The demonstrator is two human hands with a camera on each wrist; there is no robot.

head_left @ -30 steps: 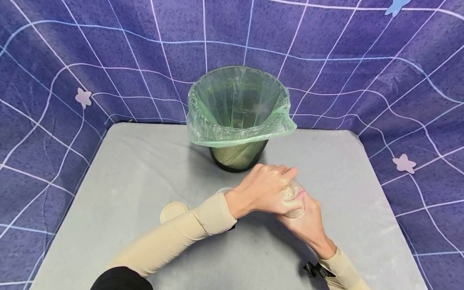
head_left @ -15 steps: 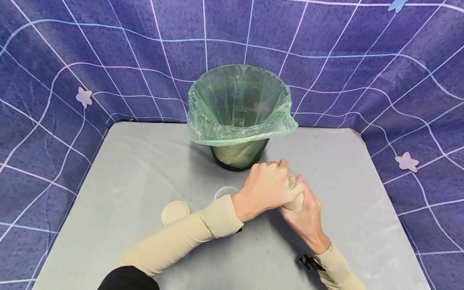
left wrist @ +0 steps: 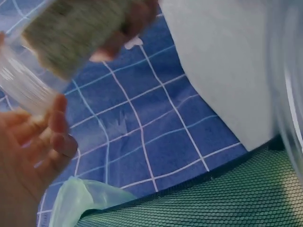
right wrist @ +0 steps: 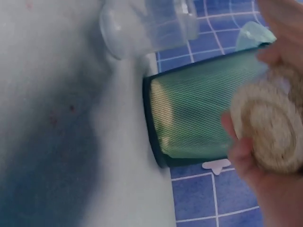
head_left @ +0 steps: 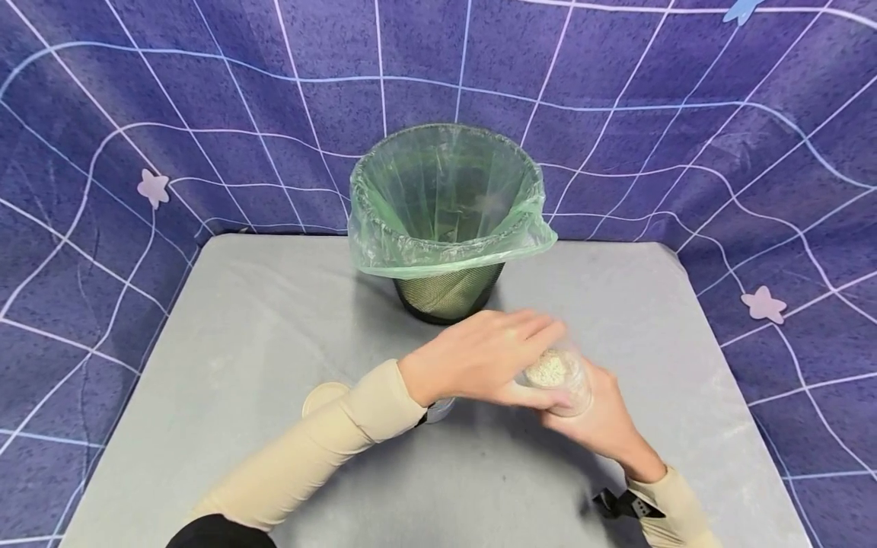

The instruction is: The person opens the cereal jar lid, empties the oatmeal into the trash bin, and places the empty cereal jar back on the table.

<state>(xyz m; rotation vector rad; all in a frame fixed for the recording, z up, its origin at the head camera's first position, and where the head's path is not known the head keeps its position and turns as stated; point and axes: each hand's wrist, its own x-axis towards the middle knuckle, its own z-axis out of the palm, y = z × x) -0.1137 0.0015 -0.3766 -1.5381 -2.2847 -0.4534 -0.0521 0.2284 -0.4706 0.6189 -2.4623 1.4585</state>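
Note:
A clear jar of pale, grainy contents [head_left: 548, 370] is in both hands above the grey table, blurred by motion. My right hand [head_left: 606, 415] grips its lower part, and the fingers show beside the round base of the jar [right wrist: 272, 130] in the right wrist view. Across its top lies my left hand [head_left: 473, 358], thumb on the near side and fingers on the far side. In the left wrist view the left hand [left wrist: 28, 151] curls its fingers at the clear ribbed top, above the level of the grains.
At the back stands a mesh bin [head_left: 448, 293] with a green bag [head_left: 452, 255] folded over its rim. A beige round lid [head_left: 322, 397] lies by the left forearm. Another clear jar [right wrist: 147, 26] stands on the table [head_left: 247, 335], mostly hidden by that forearm in the head view.
Both hands have shifted a little with the jar, the right hand outward to the right. The left hand has turned, and its fingers look straighter than half a second ago. More of the grains shows.

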